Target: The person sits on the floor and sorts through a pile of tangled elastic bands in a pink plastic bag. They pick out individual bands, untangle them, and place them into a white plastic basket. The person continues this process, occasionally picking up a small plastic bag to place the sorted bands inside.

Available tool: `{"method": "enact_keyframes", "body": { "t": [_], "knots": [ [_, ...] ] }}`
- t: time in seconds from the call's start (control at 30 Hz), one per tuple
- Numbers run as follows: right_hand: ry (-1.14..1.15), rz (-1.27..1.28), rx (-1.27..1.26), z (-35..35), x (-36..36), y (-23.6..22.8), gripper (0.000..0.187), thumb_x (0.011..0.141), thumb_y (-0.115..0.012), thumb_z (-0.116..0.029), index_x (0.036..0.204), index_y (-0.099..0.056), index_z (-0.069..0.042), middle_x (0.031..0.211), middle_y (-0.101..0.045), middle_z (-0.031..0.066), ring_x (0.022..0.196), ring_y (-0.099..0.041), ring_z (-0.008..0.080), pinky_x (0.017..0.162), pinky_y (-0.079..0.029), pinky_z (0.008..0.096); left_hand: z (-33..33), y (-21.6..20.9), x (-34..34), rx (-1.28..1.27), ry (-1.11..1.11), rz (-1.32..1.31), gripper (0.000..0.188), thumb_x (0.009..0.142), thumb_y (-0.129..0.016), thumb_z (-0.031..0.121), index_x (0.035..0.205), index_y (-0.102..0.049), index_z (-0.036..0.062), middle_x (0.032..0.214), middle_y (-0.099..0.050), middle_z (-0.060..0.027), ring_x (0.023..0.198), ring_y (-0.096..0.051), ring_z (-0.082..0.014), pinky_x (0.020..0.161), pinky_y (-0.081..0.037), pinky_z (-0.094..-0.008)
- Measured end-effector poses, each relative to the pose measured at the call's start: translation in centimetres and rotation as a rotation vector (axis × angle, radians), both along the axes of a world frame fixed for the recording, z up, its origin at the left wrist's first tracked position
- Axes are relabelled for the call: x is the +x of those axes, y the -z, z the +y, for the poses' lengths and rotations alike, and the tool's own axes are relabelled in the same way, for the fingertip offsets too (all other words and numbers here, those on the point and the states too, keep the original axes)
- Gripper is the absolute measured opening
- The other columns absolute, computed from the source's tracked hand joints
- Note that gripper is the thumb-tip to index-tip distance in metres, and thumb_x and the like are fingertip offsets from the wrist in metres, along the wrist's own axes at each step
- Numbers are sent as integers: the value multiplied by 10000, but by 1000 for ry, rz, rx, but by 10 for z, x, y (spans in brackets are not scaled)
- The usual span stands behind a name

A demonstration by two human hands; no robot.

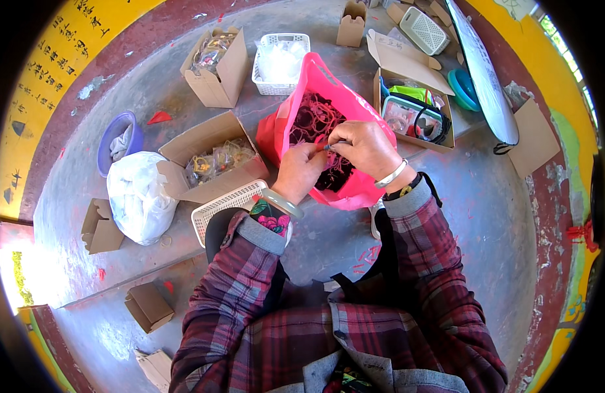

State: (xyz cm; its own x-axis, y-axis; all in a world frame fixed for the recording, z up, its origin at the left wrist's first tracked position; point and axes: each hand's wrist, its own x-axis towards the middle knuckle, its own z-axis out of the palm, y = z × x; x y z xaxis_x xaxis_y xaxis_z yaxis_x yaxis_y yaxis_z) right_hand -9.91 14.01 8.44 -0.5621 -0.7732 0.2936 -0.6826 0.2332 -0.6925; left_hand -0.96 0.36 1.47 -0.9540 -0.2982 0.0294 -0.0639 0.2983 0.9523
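Note:
A bright pink bag (318, 74) stands open in front of me, filled with a tangle of black and pinkish-red cords (311, 120). Over its mouth my left hand (296, 171) and my right hand (368, 152) meet, fingertips pinched close together. Between them shows a tiny dark piece (327, 148), too small to name. Both hands are closed, and the fingers partly cover what they hold. A pale bangle circles my left wrist; a silver-coloured one is on my right.
Left of the bag are a cardboard box (209, 134) of small plastic packets, a white basket (204, 211) and a white plastic sack (140, 200). Farther off stand another box (214, 86) and a white basket (281, 87). At right is an open carton (417, 141) with plastic containers.

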Motion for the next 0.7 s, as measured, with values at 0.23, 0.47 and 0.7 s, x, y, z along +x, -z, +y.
{"method": "enact_keyframes", "body": {
  "t": [0.23,0.47,0.7],
  "knots": [
    [11,67,42,3,2,-3,83,685,-588,-104,712,-635,-41,678,-600,139,654,-584,321,586,-458,377,3,-8,2,324,120,-35,185,829,-573,96,957,-623,-29,804,-638,-39,740,-594,-96,678,-478,-218],
    [-42,-109,40,10,-5,-2,107,688,-594,-107,744,-647,-33,629,-610,117,555,-593,248,520,-447,331,4,-24,6,447,201,-120,174,828,-600,112,950,-622,-10,761,-625,-27,671,-582,-78,613,-477,-204],
    [-102,-162,123,14,-8,-6,114,693,-573,-91,747,-643,-20,640,-609,111,575,-596,239,534,-451,330,10,-22,5,454,187,-140,162,833,-593,126,946,-626,13,773,-624,-21,642,-584,-82,542,-483,-207]
  ]
}}
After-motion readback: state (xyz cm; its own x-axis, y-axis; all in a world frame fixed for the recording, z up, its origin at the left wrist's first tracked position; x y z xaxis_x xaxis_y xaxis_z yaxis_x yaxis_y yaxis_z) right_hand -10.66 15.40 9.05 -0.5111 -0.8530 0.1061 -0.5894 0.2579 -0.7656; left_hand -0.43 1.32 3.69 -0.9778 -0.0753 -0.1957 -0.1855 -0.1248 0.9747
